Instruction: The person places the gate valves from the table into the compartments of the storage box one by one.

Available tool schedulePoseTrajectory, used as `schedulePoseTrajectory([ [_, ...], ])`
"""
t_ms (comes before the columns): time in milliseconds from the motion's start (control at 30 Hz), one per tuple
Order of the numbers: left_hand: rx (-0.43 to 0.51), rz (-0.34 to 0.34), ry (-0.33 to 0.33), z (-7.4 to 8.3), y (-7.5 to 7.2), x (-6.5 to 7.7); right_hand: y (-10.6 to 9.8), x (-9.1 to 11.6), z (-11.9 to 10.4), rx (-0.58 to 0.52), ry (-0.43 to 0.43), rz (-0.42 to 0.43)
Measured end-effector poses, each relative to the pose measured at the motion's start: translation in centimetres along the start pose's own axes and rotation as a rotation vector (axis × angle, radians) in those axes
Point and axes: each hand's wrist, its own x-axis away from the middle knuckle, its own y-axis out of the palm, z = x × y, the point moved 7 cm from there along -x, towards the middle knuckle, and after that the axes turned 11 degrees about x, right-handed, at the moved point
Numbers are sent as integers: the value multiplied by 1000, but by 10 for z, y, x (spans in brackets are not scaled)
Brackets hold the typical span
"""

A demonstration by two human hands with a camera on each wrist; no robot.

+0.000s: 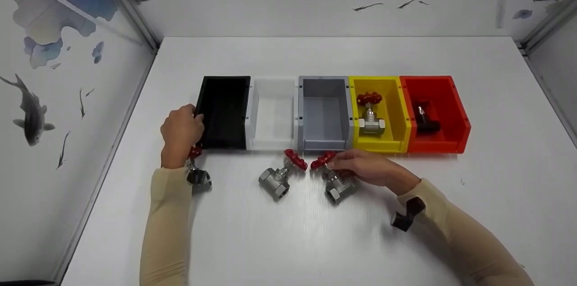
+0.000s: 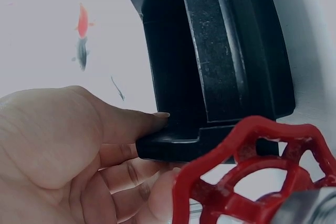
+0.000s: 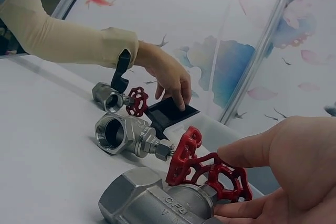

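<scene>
My left hand [image 1: 182, 130] pinches the left wall of the black bin [image 1: 224, 141], its thumb inside the rim in the left wrist view. Just below that wrist lies a metal valve with a red handwheel [image 2: 252, 166], partly hidden by the hand in the head view. My right hand [image 1: 367, 166] grips another valve [image 1: 338, 186] near its red handwheel, the thumb on the wheel in the right wrist view. Between the hands, a third silver valve [image 1: 275, 182] lies on the table, its red handwheel towards the right valve.
Right of the black bin, a white bin [image 1: 272, 144], grey bin [image 1: 324, 145], yellow bin [image 1: 381, 146] and red bin [image 1: 437, 147] stand in a row. A valve [image 1: 371, 123] sits in the yellow bin, a dark-bodied one [image 1: 426, 124] in the red. Printed panels [image 1: 288, 6] enclose the table.
</scene>
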Motion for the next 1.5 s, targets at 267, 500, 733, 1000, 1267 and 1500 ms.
schedulePoseTrajectory([
  [267, 2, 7, 4, 0, -1, -1, -3, 3, 1, -5, -6, 11],
  [500, 0, -4, -9, 0, -1, 0, -2, 4, 1, 36, -46, 2],
  [733, -2, -11, -14, -1, 0, 0, -5, 5, 1, 119, -74, 12],
  [1000, 7, -2, 6, 1, 1, 0, -6, 5, 4, 184, -75, 16],
  [1267, 1, 7, 20, 3, -1, 1, -6, 6, 3, 199, -68, 47],
  [1500, -2, -7, 0, 1, 0, 0, -14, 5, 6, 287, 27, 141],
])
